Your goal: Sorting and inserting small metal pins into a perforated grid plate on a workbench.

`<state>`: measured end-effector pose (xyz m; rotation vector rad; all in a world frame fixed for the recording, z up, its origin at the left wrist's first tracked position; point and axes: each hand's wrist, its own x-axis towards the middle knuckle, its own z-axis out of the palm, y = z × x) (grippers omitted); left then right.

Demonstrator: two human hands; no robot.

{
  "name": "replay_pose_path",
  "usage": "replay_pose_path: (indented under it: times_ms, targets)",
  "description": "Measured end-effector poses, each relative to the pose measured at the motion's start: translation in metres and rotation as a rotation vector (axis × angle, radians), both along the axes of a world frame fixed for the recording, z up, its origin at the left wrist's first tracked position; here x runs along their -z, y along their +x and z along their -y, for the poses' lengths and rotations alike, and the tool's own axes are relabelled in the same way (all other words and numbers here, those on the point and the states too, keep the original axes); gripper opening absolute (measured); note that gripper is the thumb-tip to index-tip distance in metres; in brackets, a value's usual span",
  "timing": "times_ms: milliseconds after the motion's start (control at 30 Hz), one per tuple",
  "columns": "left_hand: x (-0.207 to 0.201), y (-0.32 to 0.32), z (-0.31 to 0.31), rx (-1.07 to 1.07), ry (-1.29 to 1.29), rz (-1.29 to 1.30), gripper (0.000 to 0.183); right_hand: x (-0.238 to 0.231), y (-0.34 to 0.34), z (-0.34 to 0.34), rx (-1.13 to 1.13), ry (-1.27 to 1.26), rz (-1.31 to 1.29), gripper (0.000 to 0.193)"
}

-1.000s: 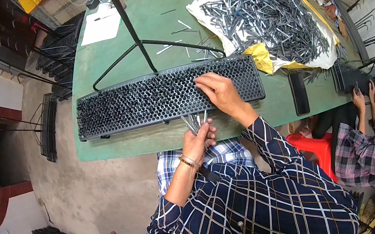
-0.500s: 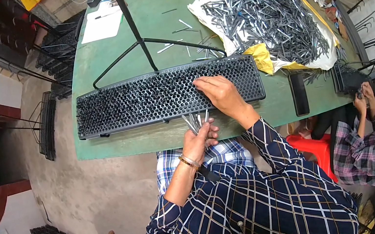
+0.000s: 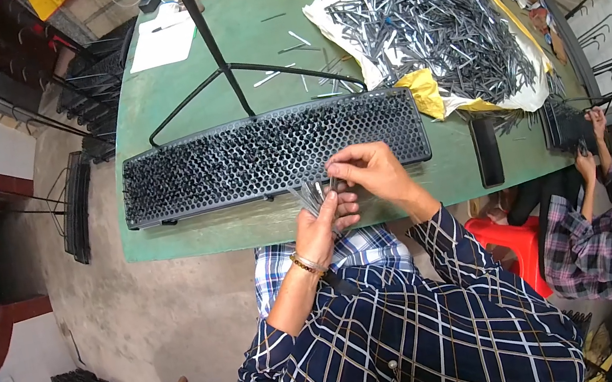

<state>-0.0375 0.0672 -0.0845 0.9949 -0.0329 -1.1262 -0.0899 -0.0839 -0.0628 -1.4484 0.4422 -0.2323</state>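
Observation:
My left hand (image 3: pixel 319 229) is closed around a small bunch of thin grey metal strips (image 3: pixel 310 197), which fan upward past the thumb. Just above it, my right hand (image 3: pixel 374 171) pinches at the top of one dark strip beside the bunch. Both hands are at the near edge of a long black perforated rack (image 3: pixel 413 142). Its left and middle holes are full of upright dark pieces, while the holes toward the right end show round and bare. From the back of the rack rises a black wire frame (image 3: pixel 224 67).
A large heap of strips (image 3: pixel 433 32) lies on white and yellow sacking at the back right. A black phone (image 3: pixel 487 153) rests right of the rack. White paper (image 3: pixel 164 41) lies at the back left. At right, another person (image 3: pixel 605 238) works beside a red stool (image 3: pixel 505 243).
My right hand has come down from over the rack's holes to the strips in my left hand. The left hand has stayed nearly in place.

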Motion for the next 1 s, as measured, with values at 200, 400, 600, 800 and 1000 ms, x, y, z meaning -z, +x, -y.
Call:
replay_pose_path:
  times_ms: [200, 400, 600, 800, 1000]
  targets:
    - [0.002, 0.000, 0.004, 0.000, 0.040, -0.018, 0.026, -0.013, 0.013, 0.028, 0.182, -0.465, 0.133, 0.015]
    - [0.007, -0.001, 0.002, 0.026, 0.075, -0.004, 0.027, -0.006, 0.028, 0.047, 0.121, -0.839, 0.291, 0.013]
    - [0.008, -0.001, 0.001, 0.035, 0.088, -0.008, 0.026, -0.003, 0.029, 0.046, 0.105, -0.663, 0.243, 0.013]
    - [0.008, 0.001, 0.002, 0.080, 0.102, -0.030, 0.027, -0.001, 0.029, 0.046, 0.100, -0.605, 0.253, 0.012]
    - [0.009, 0.002, 0.002, 0.108, 0.116, -0.043, 0.027, 0.002, 0.029, 0.049, 0.106, -0.644, 0.278, 0.012]
